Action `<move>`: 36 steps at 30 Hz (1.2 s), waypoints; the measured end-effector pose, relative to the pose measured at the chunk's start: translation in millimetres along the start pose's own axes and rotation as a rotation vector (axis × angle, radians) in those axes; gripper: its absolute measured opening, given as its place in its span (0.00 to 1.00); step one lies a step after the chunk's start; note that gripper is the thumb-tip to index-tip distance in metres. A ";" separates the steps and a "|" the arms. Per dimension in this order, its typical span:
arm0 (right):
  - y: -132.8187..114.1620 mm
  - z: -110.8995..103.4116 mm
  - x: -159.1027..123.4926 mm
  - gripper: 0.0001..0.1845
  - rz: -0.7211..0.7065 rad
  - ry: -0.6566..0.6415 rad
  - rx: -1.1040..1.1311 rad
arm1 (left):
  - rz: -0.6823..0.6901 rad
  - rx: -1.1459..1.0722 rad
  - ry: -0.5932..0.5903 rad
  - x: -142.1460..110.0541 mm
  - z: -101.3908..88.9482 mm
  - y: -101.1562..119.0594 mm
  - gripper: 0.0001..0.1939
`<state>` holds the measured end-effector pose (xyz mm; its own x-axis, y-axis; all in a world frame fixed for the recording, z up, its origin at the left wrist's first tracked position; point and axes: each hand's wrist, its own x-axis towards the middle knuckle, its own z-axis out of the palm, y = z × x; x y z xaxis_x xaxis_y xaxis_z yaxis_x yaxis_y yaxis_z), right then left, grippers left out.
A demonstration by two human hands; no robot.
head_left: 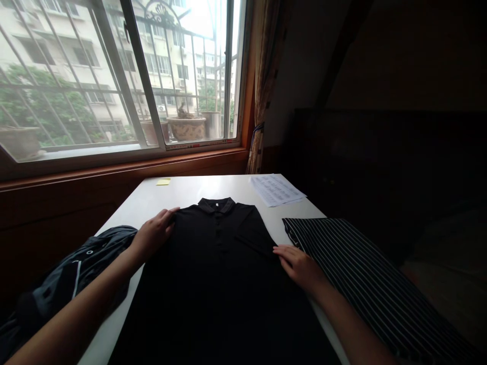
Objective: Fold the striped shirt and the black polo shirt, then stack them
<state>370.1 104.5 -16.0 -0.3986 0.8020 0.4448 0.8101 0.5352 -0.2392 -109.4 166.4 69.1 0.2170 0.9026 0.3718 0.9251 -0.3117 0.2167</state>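
A black polo shirt [216, 284] lies spread front up, its collar at the far end and its lower part running out of view towards me. A small white label shows inside the collar, and a short button placket runs below it. My left hand [155, 230] rests on the shirt's left shoulder with the fingers stretched out. At the right edge, by the sleeve, my right hand [300, 266] touches the cloth with its fingertips, fingers extended and thumb apart. The right sleeve appears to lie inward over the front.
Under the shirt is a white table [182, 188]. Dark bundled clothing [79, 268] lies at its left, a striped dark garment [353, 268] at its right. Printed sheets [277, 190] and a yellow sticky note [163, 181] are at the far side, below a barred window [163, 76] and curtain [262, 91].
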 end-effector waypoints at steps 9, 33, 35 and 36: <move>-4.2 -1.6 1.3 0.21 -0.015 0.011 -0.015 | 0.273 -0.058 -0.186 -33.4 47.1 43.0 0.27; -167.4 62.1 131.5 0.16 -0.376 -0.149 0.050 | -0.087 -0.276 0.031 -118.9 34.9 -40.9 0.16; -190.3 83.9 142.2 0.20 -0.458 -0.171 0.042 | -0.098 -0.284 0.043 -120.6 35.0 -41.8 0.16; -200.0 93.3 146.7 0.22 -0.493 -0.175 0.033 | -0.098 -0.286 0.049 -121.2 35.2 -41.8 0.16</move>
<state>109.5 139.8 16.6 -0.7974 0.4838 0.3607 0.4956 0.8660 -0.0659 -163.5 80.5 -16.8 0.1096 0.9192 0.3781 0.8139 -0.3013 0.4967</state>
